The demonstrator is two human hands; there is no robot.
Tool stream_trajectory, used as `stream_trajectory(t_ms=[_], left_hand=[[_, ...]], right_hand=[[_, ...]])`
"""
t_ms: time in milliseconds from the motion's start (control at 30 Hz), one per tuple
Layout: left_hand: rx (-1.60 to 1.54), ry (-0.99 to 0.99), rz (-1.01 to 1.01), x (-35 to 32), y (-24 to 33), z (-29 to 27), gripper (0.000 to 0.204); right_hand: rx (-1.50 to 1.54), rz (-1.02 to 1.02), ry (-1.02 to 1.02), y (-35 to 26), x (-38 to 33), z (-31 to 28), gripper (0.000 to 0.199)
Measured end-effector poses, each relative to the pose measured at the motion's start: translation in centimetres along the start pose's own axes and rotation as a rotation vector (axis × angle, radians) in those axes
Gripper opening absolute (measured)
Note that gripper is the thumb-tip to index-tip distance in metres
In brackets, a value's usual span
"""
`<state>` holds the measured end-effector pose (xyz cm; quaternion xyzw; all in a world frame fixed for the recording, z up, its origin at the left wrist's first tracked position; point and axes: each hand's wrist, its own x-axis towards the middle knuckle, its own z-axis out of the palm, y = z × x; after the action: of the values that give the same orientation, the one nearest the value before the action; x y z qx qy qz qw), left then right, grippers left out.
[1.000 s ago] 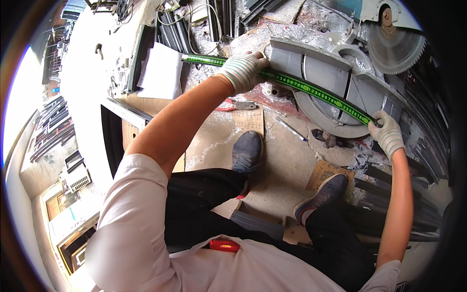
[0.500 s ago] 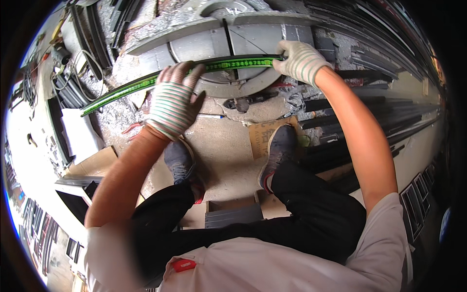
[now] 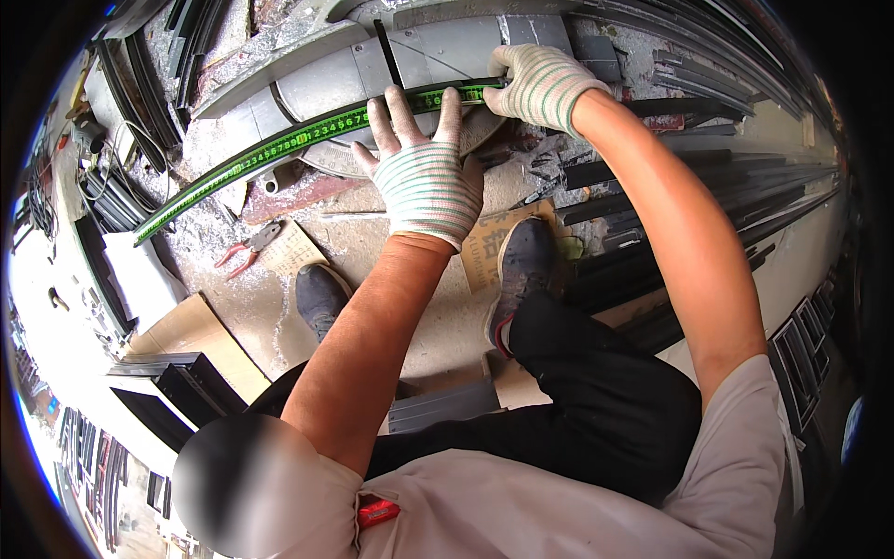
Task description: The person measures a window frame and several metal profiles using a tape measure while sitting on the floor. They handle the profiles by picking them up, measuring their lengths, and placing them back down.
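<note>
Nearest to us are our own black trousers and two dark shoes on the dusty floor. We take the long green ruler as our landmark. On the near side of the ruler, toward its left end, red pliers lie on the floor beside a bit of cardboard. Our left hand lies flat on the ruler with its fingers spread wide (that grip closes on nothing, it just presses down, likely to stop the ruler from sliding). At the ruler's right end our right hand curls its grip over the end, holding it down. The ruler rests along a grey metal saw base, which reaches out beyond it.
</note>
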<state>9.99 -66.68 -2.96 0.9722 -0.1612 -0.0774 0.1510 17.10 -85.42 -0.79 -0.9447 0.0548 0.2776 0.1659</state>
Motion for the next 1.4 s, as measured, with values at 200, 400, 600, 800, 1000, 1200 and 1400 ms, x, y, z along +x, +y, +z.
stream_trajectory(t_ms=[200,400,600,800,1000,1200,1400], left_hand=[[0.007,0.029,0.008,-0.1,-0.4,0.5,0.08],[0.027,0.034,0.029,0.0,-0.7,1.1,0.079],[0.023,0.05,0.04,0.0,-0.8,1.4,0.079],[0.033,0.055,0.031,0.0,-0.5,1.6,0.079],[0.018,-0.002,0.018,0.0,0.0,1.3,0.085],[0.057,-0.031,0.015,0.0,-0.3,1.5,0.09],[0.083,-0.006,0.042,-0.1,-0.3,1.9,0.092]], right_hand=[[-0.019,0.024,-0.061,-0.2,0.1,-0.1,0.053],[0.045,-0.003,-0.024,0.1,0.2,0.2,0.047],[0.112,-0.005,-0.042,0.0,-0.1,0.1,0.05],[0.1,0.015,0.0,-0.1,-0.9,-0.5,0.059],[0.183,-0.072,0.147,1.8,-2.4,-1.5,0.054],[0.429,-0.033,0.696,3.0,-7.2,0.0,0.04],[0.494,0.022,0.43,4.3,-10.1,8.2,0.022]])
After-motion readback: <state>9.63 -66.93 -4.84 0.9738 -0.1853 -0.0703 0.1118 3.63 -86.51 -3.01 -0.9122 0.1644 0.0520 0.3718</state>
